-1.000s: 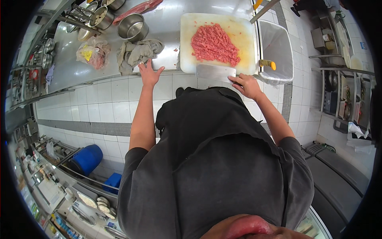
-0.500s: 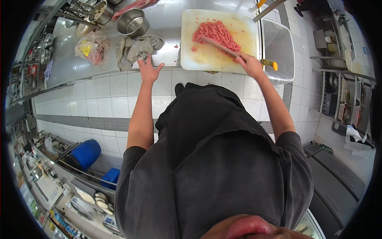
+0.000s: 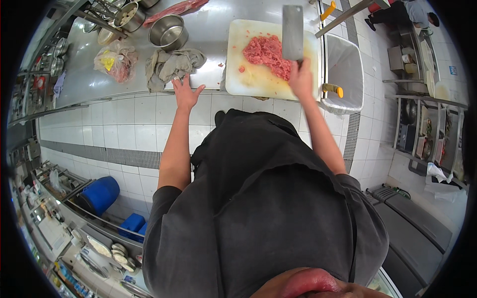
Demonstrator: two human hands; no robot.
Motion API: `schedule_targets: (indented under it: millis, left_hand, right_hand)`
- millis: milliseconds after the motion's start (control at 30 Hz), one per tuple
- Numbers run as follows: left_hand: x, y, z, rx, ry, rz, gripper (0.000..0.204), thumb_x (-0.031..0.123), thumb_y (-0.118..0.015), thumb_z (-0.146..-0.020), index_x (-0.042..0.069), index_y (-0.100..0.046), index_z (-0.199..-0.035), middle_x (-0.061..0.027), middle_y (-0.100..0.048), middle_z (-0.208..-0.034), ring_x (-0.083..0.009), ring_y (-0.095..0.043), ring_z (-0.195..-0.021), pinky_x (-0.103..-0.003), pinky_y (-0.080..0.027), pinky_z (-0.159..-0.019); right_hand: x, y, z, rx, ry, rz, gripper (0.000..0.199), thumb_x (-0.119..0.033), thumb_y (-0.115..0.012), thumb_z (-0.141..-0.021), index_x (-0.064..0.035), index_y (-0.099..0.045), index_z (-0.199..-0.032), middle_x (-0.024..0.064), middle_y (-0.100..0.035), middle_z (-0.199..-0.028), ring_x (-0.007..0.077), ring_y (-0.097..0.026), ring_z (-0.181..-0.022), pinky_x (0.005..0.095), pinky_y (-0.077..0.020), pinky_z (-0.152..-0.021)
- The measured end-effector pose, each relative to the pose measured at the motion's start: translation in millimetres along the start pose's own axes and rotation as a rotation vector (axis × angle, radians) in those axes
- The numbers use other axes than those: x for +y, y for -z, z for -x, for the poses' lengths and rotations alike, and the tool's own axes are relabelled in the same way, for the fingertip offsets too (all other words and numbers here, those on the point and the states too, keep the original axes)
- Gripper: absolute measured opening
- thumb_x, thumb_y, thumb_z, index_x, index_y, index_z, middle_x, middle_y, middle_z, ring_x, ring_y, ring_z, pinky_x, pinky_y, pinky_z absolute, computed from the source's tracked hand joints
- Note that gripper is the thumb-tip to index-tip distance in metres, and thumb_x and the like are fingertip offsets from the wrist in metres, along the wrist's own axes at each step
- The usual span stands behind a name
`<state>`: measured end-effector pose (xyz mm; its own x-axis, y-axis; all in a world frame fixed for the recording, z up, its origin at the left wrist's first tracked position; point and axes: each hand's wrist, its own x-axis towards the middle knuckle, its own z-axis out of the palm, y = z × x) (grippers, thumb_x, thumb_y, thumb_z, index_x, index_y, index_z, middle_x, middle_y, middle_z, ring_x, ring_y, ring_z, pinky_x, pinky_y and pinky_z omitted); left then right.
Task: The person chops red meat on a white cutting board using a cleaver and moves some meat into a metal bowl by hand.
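My right hand is closed round the handle of a cleaver, whose broad blade is raised with its flat side showing. Below and left of the blade, a heap of minced red meat spreads over a white cutting board with yellowish stains. My left hand rests with spread fingers at the counter's front edge, a ring on one finger. Its fingertips touch or lie just beside a crumpled grey cloth. The cleaver's handle is hidden in my grip.
Behind the cloth stand a steel pot and a long strip of raw meat. A plastic bag of meat lies further left on the steel counter. A lined waste bin adjoins the board's right side. Another person is at the far right.
The cleaver has gone from lying low across the meat to upright with its flat side showing. The meat is gathered more compactly. My left hand stays by the cloth.
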<state>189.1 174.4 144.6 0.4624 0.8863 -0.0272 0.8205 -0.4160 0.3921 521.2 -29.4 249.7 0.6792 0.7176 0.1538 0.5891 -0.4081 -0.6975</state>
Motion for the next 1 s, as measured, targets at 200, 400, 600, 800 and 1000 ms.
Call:
schedule_targets:
  millis: [200,400,600,800,1000]
  left_hand:
    - [1.0,0.0,0.2,-0.013,0.027,-0.016,0.091,0.058,-0.071,-0.073,0.007,-0.039,-0.141,-0.0338,-0.032,-0.135,-0.0530,-0.018,-0.134,-0.054,-0.020,-0.112]
    - [5.6,6.1,-4.9,-0.042,0.021,-0.001,0.091,0.056,-0.070,-0.076,0.009,-0.033,-0.144,-0.0339,-0.029,-0.139,-0.0525,-0.014,-0.136,-0.054,-0.020,-0.112]
    - [2.5,4.8,0.2,-0.043,0.023,0.008,0.092,0.056,-0.071,-0.076,0.009,-0.033,-0.144,-0.0358,-0.027,-0.139,-0.0516,-0.014,-0.137,-0.053,-0.019,-0.112]
    - [0.8,2.5,-1.6,-0.055,0.027,-0.011,0.093,0.059,-0.070,-0.075,0.008,-0.033,-0.144,-0.0355,-0.027,-0.140,-0.0516,-0.013,-0.137,-0.053,-0.020,-0.112]
    - [4.2,4.3,-2.5,-0.070,0.025,-0.028,0.095,0.060,-0.070,-0.074,0.008,-0.033,-0.144,-0.0359,-0.026,-0.140,-0.0519,-0.014,-0.136,-0.053,-0.019,-0.112]
  right_hand:
    - [-6.7,-11.8,2.8,-0.206,-0.043,0.287,0.028,-0.023,-0.051,-0.093,-0.0026,-0.042,-0.110,0.0288,-0.064,-0.087,0.0472,-0.062,-0.081,0.0552,-0.0477,-0.073]
    - [-11.1,-14.2,-2.9,-0.283,-0.212,0.434,0.028,-0.028,-0.050,-0.092,-0.0053,-0.047,-0.108,0.0232,-0.066,-0.091,0.0450,-0.063,-0.085,0.0520,-0.0492,-0.077]
    - [-2.5,57.8,-55.2,-0.216,-0.058,0.494,0.033,-0.043,-0.054,-0.091,-0.0113,-0.055,-0.102,0.0145,-0.069,-0.088,0.0368,-0.065,-0.082,0.0488,-0.0499,-0.070]
    - [58.6,49.9,-89.1,-0.424,0.141,0.514,0.035,-0.042,-0.054,-0.092,-0.0112,-0.054,-0.108,0.0172,-0.067,-0.088,0.0377,-0.063,-0.085,0.0490,-0.0489,-0.073]
    - [39.8,40.8,-117.5,-0.633,0.458,0.640,0.028,-0.039,-0.053,-0.093,-0.0141,-0.051,-0.106,0.0152,-0.066,-0.082,0.0367,-0.063,-0.078,0.0478,-0.0484,-0.069]
